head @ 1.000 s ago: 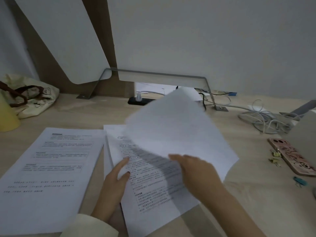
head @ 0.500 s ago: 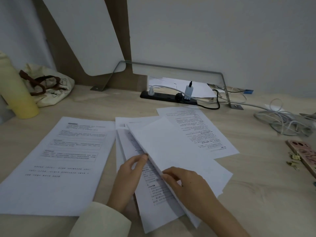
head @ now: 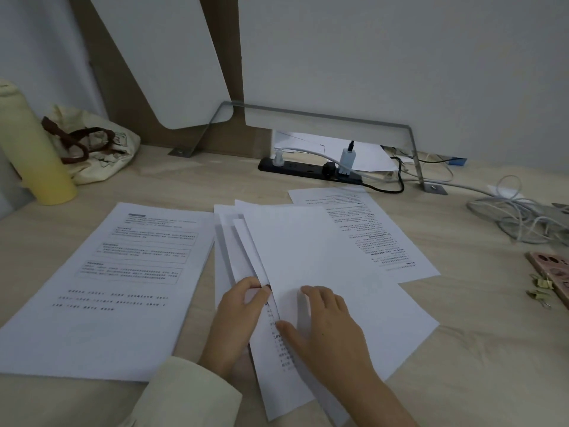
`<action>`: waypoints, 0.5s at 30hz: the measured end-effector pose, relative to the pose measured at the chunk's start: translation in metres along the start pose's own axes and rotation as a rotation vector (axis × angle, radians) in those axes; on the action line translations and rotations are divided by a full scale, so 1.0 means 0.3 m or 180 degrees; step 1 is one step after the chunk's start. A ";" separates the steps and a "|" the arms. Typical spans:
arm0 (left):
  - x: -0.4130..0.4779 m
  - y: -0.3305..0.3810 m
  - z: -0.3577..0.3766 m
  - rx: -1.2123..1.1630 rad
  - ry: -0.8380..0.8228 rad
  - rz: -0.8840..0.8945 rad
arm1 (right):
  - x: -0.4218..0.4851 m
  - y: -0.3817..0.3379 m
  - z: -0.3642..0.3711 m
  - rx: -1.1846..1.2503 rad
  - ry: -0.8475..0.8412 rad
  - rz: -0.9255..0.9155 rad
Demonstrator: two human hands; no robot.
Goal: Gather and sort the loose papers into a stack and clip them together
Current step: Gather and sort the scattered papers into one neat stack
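A fanned pile of white sheets (head: 320,266) lies in the middle of the wooden desk, its top sheet blank side up. My right hand (head: 326,331) rests flat on that top sheet, fingers spread. My left hand (head: 243,309) pinches the left edges of the sheets underneath. A neat printed stack (head: 117,278) sits to the left. One printed sheet (head: 375,229) lies partly under the pile at the right. Gold binder clips (head: 540,288) lie at the right edge.
A yellow bottle (head: 34,149) and a cloth bag (head: 92,143) stand at the back left. A black power strip (head: 311,169) with plugs lies at the back, a tangle of white cables (head: 520,217) at the right, and a pink phone (head: 554,269) beside the clips.
The sheet my right hand held up has come down flat onto the pile. My left hand has slid to the pile's left edge and pinched it. The view shifted left.
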State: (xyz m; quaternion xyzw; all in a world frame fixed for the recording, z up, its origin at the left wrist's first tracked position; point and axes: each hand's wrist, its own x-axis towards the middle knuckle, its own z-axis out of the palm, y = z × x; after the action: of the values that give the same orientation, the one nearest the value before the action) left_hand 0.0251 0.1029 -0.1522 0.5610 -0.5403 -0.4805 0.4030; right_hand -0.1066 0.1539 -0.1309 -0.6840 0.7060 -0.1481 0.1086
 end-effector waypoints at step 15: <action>-0.023 0.017 -0.009 -0.0139 -0.0446 0.0364 | 0.027 -0.077 0.072 0.0201 0.0518 0.0170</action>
State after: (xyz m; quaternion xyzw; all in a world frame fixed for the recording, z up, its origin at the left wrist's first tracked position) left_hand 0.0269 0.1091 -0.1459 0.4852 -0.5878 -0.5065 0.4032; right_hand -0.0777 0.1440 -0.1424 -0.6468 0.7255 -0.2224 0.0764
